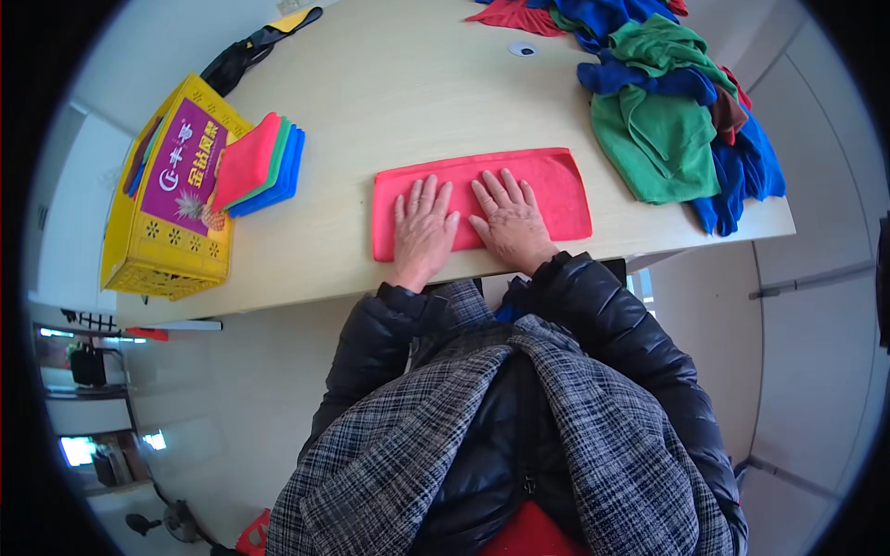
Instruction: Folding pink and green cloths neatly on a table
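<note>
A red cloth (pixel 547 185) lies flat, folded into a long rectangle, near the front edge of the pale wooden table (pixel 408 102). My left hand (pixel 423 227) rests palm down on its lower middle, fingers spread. Beside it, my right hand (pixel 508 221) presses flat on the same cloth, fingers apart. Neither hand grips anything.
A stack of folded cloths (pixel 260 167), red, green and blue, leans against a yellow cardboard box (pixel 167 222) at the left. A heap of unfolded green, blue and red cloths (pixel 677 111) covers the table's right end. A black and yellow strap (pixel 250 51) lies at the far left.
</note>
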Motion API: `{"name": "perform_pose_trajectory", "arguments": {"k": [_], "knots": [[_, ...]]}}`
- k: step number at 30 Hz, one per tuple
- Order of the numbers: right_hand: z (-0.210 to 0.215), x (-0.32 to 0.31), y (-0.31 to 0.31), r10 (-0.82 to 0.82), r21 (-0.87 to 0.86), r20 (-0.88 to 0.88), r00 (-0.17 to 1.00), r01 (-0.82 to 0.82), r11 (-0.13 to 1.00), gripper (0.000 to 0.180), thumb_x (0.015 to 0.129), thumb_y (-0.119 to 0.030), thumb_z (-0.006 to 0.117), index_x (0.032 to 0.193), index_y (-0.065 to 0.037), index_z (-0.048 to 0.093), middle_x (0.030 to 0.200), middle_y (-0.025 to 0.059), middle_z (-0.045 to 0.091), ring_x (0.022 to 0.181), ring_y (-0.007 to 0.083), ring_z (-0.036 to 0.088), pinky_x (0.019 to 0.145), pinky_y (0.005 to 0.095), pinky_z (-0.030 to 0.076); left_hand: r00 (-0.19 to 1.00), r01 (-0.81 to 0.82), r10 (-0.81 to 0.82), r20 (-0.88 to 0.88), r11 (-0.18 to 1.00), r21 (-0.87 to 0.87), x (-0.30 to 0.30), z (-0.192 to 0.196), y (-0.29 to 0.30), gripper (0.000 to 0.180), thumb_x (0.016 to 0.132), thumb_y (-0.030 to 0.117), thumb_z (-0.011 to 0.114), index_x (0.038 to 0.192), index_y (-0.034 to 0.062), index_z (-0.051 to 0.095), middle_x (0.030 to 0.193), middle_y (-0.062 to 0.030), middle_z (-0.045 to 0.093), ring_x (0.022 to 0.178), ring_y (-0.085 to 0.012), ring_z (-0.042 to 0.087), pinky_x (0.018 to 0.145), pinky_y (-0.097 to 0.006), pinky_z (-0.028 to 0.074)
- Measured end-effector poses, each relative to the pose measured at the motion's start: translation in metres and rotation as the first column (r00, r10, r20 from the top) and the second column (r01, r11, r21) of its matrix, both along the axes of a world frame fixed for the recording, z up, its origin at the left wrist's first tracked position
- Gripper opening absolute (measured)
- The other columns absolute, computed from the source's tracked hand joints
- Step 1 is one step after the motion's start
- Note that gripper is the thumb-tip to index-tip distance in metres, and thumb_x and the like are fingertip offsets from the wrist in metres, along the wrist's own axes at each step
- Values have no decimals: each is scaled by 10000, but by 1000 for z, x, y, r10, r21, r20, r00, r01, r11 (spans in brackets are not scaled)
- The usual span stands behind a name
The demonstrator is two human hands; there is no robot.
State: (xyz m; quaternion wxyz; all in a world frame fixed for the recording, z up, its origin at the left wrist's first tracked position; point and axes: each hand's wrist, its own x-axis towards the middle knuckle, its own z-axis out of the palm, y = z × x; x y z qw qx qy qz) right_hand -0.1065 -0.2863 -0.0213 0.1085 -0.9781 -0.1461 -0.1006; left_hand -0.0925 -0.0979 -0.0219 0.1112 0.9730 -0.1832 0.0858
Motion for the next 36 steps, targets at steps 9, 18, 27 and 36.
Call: {"name": "perform_pose_trajectory", "arguments": {"k": [9,18,27,36], "knots": [[5,11,-87,-112,-78,41,993,115,990,620,1034,-447,460,1544,-101,391,1614,123,360,1507,332,285,1226,489,222,996,-18,14,88,999,37,8,-5,40,597,1043,444,451,1552,136,399,1637,-123,317,1521,-322,255,1229,-532,184],[26,4,-94,-232,-213,110,967,251,944,670,1024,-516,442,1538,-87,397,1622,128,344,1501,345,290,1218,528,224,961,-264,269,60,961,-78,1,13,69,524,989,427,578,1349,47,565,1452,-182,500,1344,-374,451,1118,-508,352],[20,-45,3,79,-67,-29,996,-81,994,843,993,-588,467,1546,31,321,1625,201,297,1520,382,239,1230,539,183,900,-425,324,-292,798,-426,28,-4,82,255,877,213,726,1017,8,670,1033,-168,697,961,-387,649,885,-452,510],[15,-54,3,50,-100,-57,997,-56,993,877,975,-608,481,1531,55,339,1625,219,288,1521,386,234,1235,534,171,714,-642,-425,-557,-78,-763,24,23,99,400,897,107,681,1280,19,604,1200,-95,694,1080,-230,677,969,-386,527]]}}
